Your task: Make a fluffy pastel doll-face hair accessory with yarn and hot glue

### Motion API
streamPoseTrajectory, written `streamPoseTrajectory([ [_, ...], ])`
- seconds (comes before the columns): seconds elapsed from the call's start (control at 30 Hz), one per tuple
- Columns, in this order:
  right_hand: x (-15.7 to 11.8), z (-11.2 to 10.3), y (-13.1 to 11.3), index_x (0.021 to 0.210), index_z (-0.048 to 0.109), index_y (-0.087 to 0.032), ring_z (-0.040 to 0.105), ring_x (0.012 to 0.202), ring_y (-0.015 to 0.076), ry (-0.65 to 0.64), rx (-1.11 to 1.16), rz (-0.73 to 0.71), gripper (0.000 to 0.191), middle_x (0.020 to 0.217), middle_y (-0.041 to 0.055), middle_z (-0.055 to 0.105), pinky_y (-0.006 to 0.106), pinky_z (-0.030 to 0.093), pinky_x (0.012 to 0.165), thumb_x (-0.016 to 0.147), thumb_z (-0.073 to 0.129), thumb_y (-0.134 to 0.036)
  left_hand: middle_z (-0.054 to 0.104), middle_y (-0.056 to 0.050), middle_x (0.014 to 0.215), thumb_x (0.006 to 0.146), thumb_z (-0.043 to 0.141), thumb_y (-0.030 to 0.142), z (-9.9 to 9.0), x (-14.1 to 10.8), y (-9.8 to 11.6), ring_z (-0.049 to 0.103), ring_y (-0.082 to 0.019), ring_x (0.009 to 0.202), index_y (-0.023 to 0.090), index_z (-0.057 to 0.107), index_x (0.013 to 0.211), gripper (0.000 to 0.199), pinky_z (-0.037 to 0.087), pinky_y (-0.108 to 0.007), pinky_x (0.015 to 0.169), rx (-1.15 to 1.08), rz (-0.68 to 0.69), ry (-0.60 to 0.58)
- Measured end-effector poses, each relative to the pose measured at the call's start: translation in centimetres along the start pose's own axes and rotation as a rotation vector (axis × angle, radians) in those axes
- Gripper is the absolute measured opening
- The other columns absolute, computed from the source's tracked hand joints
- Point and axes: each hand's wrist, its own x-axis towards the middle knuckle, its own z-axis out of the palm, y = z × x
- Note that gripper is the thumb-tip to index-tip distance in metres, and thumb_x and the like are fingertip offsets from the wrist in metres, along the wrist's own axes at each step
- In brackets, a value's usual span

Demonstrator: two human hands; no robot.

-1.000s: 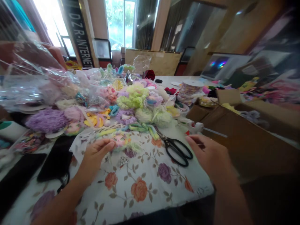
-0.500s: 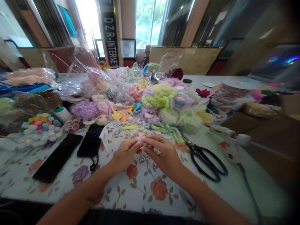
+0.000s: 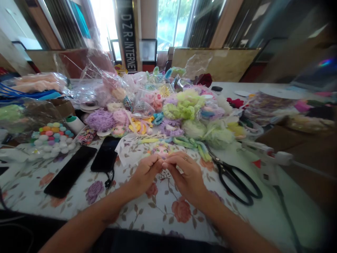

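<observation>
Pinching narrowly, both hands (image 3: 187,172) meet just below the doll face (image 3: 161,150); whether they hold it is unclear.

From afar I'm seeing both bare forearms (image 3: 91,214) slanting inward; left hand (image 3: 146,172) and right hand (image 3: 188,174) are touching at the fingertips, fingers curling.

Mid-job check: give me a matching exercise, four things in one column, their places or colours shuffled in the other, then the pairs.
Things:
1. Nearer doll face
2. Scissors
3. Glue gun
4. Pompoms

Places and colours:
A. White, with a red triangle
B. Left of the phones, white and mixed colours
C. Just beyond where the left hand and right hand meet
D. Black-handled

Pairs: 1-C, 2-D, 3-A, 4-B
</observation>
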Motion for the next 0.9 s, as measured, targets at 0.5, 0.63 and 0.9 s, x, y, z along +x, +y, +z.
streamPoseTrajectory([
  [0.5,0.4,-4.6,2.5,0.058,0.042,-0.021,0.039,0.043,0.0083,0.318,0.515,0.550,0.041,0.048,-0.0057,0.044,0.021,0.033,0.044,0.093,0.052,-0.039,0.060,0.003,0.065,0.087,0.057,0.035,-2.8,1.4,-0.5,0.054,-0.012,0.062,0.020,0.062,0.103,0.022,0.041,-0.024,0.061,-0.081,-0.062,0.200],
  [0.63,-0.4,-6.3,2.5,0.060,0.059,-0.019,0.048,0.048,0.0083,0.187,0.519,0.624,0.026,0.053,-0.0026,0.058,0.020,0.039,0.046,0.077,0.072,-0.033,0.065,-0.002,0.079,0.086,0.060,0.033,-1.6,0.9,-0.9,0.058,-0.017,0.076,0.021,0.069,0.090,0.015,0.043,-0.028,0.070,0.347,0.047,-0.137],
  [0.9,-1.1,-6.2,2.8,0.071,0.075,-0.021,0.057,0.056,0.0127,0.076,0.428,0.666,0.013,0.067,0.0021,0.070,0.026,0.047,0.054,0.073,0.075,-0.034,0.062,-0.007,0.100,0.084,0.061,0.026,-0.2,0.8,-1.5,0.055,-0.024,0.101,0.021,0.069,0.093,0.012,0.044,-0.036,0.088,0.646,0.152,-0.324],
])
